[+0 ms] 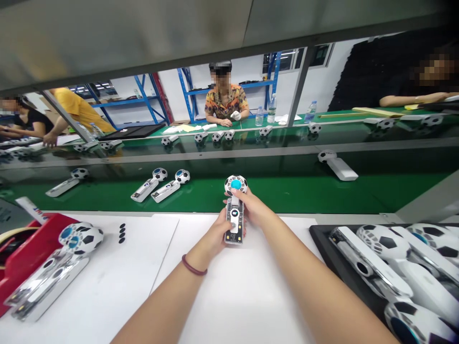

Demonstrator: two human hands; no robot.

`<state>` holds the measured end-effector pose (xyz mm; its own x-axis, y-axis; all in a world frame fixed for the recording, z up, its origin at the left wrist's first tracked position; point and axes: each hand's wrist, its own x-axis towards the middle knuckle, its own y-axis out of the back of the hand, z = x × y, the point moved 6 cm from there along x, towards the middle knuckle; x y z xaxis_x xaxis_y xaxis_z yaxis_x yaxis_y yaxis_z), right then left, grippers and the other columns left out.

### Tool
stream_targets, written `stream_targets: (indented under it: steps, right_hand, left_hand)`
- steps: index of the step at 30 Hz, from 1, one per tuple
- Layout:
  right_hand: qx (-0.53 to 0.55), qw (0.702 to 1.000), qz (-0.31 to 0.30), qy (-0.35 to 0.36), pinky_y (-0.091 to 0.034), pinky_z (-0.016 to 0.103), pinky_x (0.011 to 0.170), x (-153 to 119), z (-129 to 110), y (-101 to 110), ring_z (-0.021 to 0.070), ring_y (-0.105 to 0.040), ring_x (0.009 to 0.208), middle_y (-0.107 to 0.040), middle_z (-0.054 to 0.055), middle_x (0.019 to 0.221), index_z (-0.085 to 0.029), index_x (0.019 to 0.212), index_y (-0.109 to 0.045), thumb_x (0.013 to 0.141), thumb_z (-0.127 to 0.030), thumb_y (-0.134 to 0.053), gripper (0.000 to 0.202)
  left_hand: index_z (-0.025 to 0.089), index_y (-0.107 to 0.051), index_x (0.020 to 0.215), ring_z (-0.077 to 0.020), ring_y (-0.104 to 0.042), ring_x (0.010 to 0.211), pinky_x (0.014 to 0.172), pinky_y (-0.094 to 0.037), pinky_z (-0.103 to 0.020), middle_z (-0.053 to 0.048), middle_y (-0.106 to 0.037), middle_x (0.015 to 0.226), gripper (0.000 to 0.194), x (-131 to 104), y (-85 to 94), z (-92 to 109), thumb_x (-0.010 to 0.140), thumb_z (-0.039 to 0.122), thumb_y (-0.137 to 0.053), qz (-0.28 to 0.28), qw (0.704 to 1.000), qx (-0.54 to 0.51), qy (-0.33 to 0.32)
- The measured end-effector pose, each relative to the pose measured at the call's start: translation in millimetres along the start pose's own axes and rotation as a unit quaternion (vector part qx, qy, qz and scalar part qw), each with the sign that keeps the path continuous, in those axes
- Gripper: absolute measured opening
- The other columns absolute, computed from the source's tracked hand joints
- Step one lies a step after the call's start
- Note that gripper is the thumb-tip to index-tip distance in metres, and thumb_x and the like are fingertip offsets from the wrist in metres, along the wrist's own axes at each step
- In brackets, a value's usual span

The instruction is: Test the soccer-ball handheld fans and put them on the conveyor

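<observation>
Both of my hands are closed on one handheld fan [234,234], which has a black-and-white soccer-ball head with a blue centre and a clear-fronted handle. A small round display on the handle is lit. My left hand [218,231] wraps the handle, its thumb on the front below the display. Around the neck and the lower part of the head is my right hand [254,206], the thumb near the blue centre. The fan is held upright above the white work surface [229,296], its front towards me. Fingers behind it are mostly hidden.
A green conveyor belt [201,203] runs across, carrying several similar fans. On the right, a black tray [317,239] holds more fans. To the left lie two fans [53,282], black oval stickers [122,234] and a red tape dispenser [46,239]. Co-workers sit beyond.
</observation>
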<state>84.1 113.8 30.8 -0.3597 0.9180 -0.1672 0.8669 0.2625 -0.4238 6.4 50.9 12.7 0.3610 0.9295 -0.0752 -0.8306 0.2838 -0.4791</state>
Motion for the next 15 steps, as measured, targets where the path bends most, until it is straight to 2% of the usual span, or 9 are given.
stream_targets:
  steps: [3, 7, 10, 13, 15]
  right_hand:
    - [0.028, 0.999, -0.024, -0.025, -0.046, 0.022, 0.043, -5, 2, -2, 0.0178, -0.062, 0.076, -0.062, 0.007, 0.100, -0.021, 0.107, -0.050, 0.074, -0.036, -0.066, 0.040]
    - [0.014, 0.995, -0.063, -0.071, -0.048, 0.023, 0.048, -7, 10, -5, 0.0171, -0.062, 0.074, -0.065, 0.008, 0.090, -0.015, 0.093, -0.059, 0.075, -0.029, -0.063, 0.023]
    - [-0.008, 0.994, -0.050, -0.099, -0.046, 0.021, 0.047, -4, 11, -9, 0.0152, -0.061, 0.069, -0.065, 0.009, 0.086, -0.012, 0.085, -0.062, 0.077, -0.022, -0.059, 0.013]
    - [-0.071, 0.995, 0.013, -0.068, -0.045, 0.022, 0.049, -12, -17, -13, 0.0147, -0.059, 0.061, -0.064, 0.008, 0.072, -0.011, 0.072, -0.063, 0.070, -0.018, -0.064, 0.007]
    - [-0.093, 0.994, 0.059, 0.024, -0.047, 0.026, 0.056, -32, -58, -14, 0.0158, -0.060, 0.063, -0.063, 0.006, 0.068, -0.013, 0.066, -0.061, 0.065, -0.019, -0.069, 0.010]
  left_hand:
    - [0.019, -0.038, 0.112, -0.0187, -0.060, 0.065, 0.061, -0.045, -0.031, -0.006, -0.058, 0.086, 0.047, 1, -0.1, 0, 0.068, 0.020, -0.057, -0.007, 1.000, 0.002, -0.007]
    - [0.020, -0.037, 0.112, -0.0184, -0.060, 0.064, 0.058, -0.045, -0.030, -0.005, -0.059, 0.085, 0.049, 0, 1.0, -2, 0.067, 0.019, -0.058, -0.011, 1.000, 0.003, -0.006]
    - [0.021, -0.037, 0.114, -0.0186, -0.060, 0.063, 0.058, -0.045, -0.030, -0.005, -0.059, 0.085, 0.053, 0, 1.1, -3, 0.067, 0.022, -0.061, -0.018, 1.000, -0.002, -0.004]
    - [0.023, -0.037, 0.116, -0.0192, -0.061, 0.072, 0.064, -0.047, -0.032, -0.005, -0.059, 0.093, 0.057, 2, 4.4, -2, 0.068, 0.029, -0.067, -0.016, 1.000, -0.022, -0.011]
    - [0.024, -0.038, 0.115, -0.0189, -0.061, 0.078, 0.069, -0.047, -0.033, -0.005, -0.059, 0.095, 0.055, 3, 10.3, 0, 0.070, 0.036, -0.068, 0.002, 0.999, -0.039, -0.028]
